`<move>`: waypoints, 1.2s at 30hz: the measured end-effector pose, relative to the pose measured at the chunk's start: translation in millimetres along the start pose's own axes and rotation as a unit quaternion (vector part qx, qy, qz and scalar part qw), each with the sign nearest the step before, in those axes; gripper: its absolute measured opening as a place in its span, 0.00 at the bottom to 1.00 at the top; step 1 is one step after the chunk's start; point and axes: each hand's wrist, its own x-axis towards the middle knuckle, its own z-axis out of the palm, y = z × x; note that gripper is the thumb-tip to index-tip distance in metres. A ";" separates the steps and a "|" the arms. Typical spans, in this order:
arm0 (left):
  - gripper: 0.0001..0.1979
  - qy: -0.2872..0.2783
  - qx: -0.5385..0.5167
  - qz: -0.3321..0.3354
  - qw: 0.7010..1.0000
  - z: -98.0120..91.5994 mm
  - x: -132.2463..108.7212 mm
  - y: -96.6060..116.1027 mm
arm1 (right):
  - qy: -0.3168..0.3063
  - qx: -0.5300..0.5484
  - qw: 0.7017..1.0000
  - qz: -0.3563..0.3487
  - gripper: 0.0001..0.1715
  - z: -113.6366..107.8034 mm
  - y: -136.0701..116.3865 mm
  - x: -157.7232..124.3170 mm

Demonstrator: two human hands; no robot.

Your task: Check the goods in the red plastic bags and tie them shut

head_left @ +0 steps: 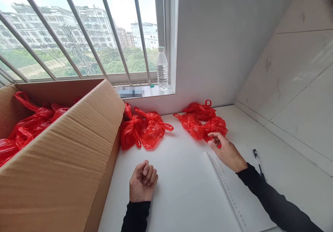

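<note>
My left hand (144,181) rests palm up above the white table, its fingers curled in a loose fist with nothing visible in them. My right hand (226,150) is at the near edge of a red plastic bag (215,124), thumb and fingers curved and apart. Whether the fingertips touch the bag I cannot tell. That bag lies in a cluster with another knotted red bag (191,125) and one farther back (199,110). To the left, a pair of tied red bags, one (131,127) beside the other (153,129), lies against the cardboard box.
An open cardboard box (65,155) fills the left side, holding several red bags (36,121). A sheet with a printed strip (226,187) and a black pen (258,164) lie on the white table (177,183). A water bottle (162,70) stands on the sill by the barred window.
</note>
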 end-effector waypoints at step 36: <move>0.07 -0.013 0.555 0.202 0.807 49.4 -62.0 -62.6 | -0.280 0.278 0.918 0.039 0.20 -1.6 -73.3 -121.9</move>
